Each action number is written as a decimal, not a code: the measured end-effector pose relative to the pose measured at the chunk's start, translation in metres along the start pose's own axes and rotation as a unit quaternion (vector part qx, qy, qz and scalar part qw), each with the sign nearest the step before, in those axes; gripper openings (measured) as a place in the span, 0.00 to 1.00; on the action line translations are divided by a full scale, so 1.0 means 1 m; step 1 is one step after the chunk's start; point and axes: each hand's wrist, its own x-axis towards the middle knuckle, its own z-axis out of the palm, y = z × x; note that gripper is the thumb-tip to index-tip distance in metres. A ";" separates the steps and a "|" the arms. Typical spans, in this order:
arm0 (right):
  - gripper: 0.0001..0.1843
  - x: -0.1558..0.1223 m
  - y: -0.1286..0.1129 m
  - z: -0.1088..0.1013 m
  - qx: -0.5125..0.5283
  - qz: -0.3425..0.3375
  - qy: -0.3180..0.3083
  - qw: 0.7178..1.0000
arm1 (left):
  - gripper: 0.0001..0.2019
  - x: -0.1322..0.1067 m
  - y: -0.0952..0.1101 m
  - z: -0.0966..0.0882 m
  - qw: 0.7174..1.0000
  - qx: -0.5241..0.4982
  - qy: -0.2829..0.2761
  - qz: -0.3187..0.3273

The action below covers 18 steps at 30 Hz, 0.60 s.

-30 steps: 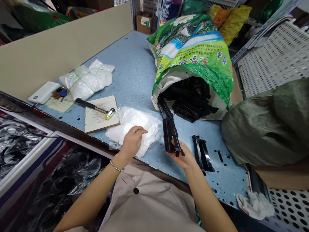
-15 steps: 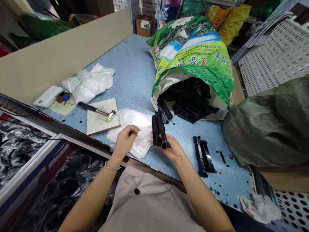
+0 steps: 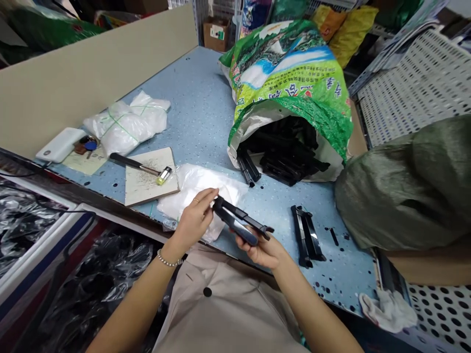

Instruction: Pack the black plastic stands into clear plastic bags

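A long black plastic part, with a glossy strip along its side, is held tilted over the table's front edge. My right hand is closed around its lower right end. My left hand pinches the upper left end, fingers together. Below the part lies a stack of clear plastic bags. Two similar black parts lie side by side to the right. More black parts fill the mouth of a green printed sack, and a few stick out onto the table.
A hammer rests on a pale board at left. Behind it are a tied plastic bundle, keys and a white power bank. An olive sack bulges over the right side, near a white glove.
My right hand has turned the black part from nearly upright to a slant, its top end now toward the left. My left hand has moved in and taken that end.
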 end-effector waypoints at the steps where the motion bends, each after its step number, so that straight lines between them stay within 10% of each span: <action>1: 0.15 0.005 -0.001 0.000 0.001 0.005 0.006 1.000 | 0.28 -0.005 0.005 0.000 1.000 -0.003 -0.010 0.026; 5: 0.21 0.022 -0.006 0.011 -0.133 -0.166 0.114 0.971 | 0.31 -0.024 0.033 0.005 0.988 -0.054 -0.107 0.096; 10: 0.28 0.020 0.010 0.034 -0.433 -0.311 0.201 0.822 | 0.26 -0.034 0.059 0.001 0.982 -0.028 -0.178 0.061; 14: 0.21 -0.003 0.012 0.039 -0.492 -0.269 0.053 0.826 | 0.18 -0.049 0.056 -0.054 0.988 0.059 -0.144 0.010; 18: 0.20 -0.058 -0.023 0.003 -0.599 -0.289 0.258 0.701 | 0.15 -0.105 -0.002 -0.136 0.954 0.158 -0.167 -0.194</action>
